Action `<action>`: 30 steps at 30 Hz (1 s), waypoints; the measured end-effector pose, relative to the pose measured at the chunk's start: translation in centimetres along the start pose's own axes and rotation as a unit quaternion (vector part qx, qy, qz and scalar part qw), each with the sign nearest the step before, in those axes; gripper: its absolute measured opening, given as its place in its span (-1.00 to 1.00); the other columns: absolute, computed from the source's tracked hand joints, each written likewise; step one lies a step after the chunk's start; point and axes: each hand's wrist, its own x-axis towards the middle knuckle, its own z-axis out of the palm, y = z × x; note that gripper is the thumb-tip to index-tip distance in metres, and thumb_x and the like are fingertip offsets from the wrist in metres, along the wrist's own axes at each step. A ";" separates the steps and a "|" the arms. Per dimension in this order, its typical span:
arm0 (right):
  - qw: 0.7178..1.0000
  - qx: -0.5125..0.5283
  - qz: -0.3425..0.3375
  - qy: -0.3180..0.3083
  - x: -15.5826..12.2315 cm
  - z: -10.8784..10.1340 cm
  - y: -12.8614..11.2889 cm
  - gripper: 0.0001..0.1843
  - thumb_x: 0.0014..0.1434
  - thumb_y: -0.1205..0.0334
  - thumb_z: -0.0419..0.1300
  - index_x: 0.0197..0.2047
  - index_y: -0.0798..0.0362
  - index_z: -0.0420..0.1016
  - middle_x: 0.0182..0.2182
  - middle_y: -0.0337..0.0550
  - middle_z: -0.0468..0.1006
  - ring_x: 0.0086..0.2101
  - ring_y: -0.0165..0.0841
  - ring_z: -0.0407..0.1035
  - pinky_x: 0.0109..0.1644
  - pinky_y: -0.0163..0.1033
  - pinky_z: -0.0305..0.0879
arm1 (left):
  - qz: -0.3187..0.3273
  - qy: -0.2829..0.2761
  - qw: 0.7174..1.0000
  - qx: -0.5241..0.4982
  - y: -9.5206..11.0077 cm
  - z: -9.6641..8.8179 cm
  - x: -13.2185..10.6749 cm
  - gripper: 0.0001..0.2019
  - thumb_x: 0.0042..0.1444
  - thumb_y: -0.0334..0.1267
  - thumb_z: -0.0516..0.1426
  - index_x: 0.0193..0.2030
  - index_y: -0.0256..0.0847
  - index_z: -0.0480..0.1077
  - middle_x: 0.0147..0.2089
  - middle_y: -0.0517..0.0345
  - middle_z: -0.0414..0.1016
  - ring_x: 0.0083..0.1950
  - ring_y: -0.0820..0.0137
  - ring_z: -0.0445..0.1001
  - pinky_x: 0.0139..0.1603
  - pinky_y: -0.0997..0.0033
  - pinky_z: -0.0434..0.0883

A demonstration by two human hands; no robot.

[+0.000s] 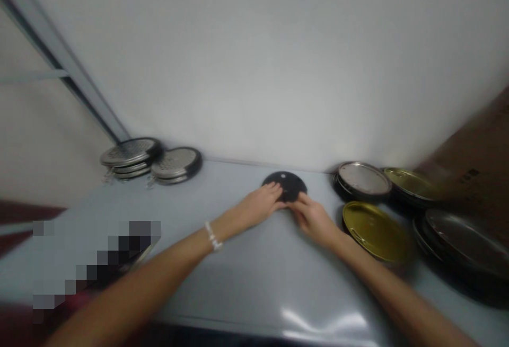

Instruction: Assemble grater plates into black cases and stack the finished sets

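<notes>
A flat black round disc (288,185) with a small pale hole near its far edge lies on the pale grey table (258,283). My left hand (258,206) has its fingers on the disc's near left edge, and a white beaded bracelet (213,236) circles that wrist. My right hand (312,220) grips the disc's near right edge, its fingers curled over the rim. The two hands nearly meet and hide the disc's lower part.
Stacks of perforated metal lids (131,157) stand at the far left, beside a second stack (176,165). Round metal can lids, one gold-lined (374,230), lie at the right. A cardboard box (473,161) and white wall (254,61) bound the table. A pixelated patch covers the lower left.
</notes>
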 end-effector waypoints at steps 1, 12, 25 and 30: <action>1.000 -0.003 0.003 -0.005 0.1 -0.1 0.2 -0.63 0.30 0.52 -0.01 0.00 0.04 0.53 -0.26 -0.10 0.39 -0.22 -0.29 0.39 -0.10 -0.20 0.42 | -0.005 0.003 1.000 0.000 0.0 0.1 0.2 -0.43 0.40 -0.03 -0.05 0.31 -0.52 0.26 0.36 -0.34 0.27 0.43 0.07 0.19 0.43 0.17 0.07; 0.998 -0.050 0.018 0.022 2.6 1.5 1.4 -0.62 0.24 0.59 0.03 -0.01 0.09 0.51 -0.19 -0.08 0.42 -0.16 -0.30 0.39 -0.04 -0.21 0.39 | -0.010 0.017 0.999 -0.027 -2.7 -0.7 1.6 -0.48 0.39 -0.05 -0.05 0.33 -0.37 0.25 0.38 -0.21 0.26 0.44 0.15 0.17 0.44 0.13 0.09; 0.995 -0.088 -0.002 -0.044 4.1 1.3 2.4 -0.64 0.25 0.55 0.07 0.03 0.11 0.52 -0.18 -0.06 0.42 -0.22 -0.32 0.38 -0.11 -0.26 0.35 | -0.070 0.010 0.994 -0.087 -4.3 -0.6 2.5 -0.42 0.23 0.00 0.12 0.30 -0.29 0.33 0.38 -0.09 0.27 0.44 0.17 0.18 0.43 0.23 0.14; 0.994 -0.097 -0.002 -0.059 4.1 1.0 2.3 -0.69 0.26 0.54 0.07 -0.03 0.14 0.54 -0.22 -0.07 0.41 -0.26 -0.33 0.36 -0.16 -0.29 0.32 | -0.084 -0.016 0.992 -0.098 -4.5 -1.2 3.3 -0.37 0.17 0.05 0.15 0.28 -0.32 0.36 0.37 -0.17 0.27 0.44 0.06 0.16 0.41 0.17 0.15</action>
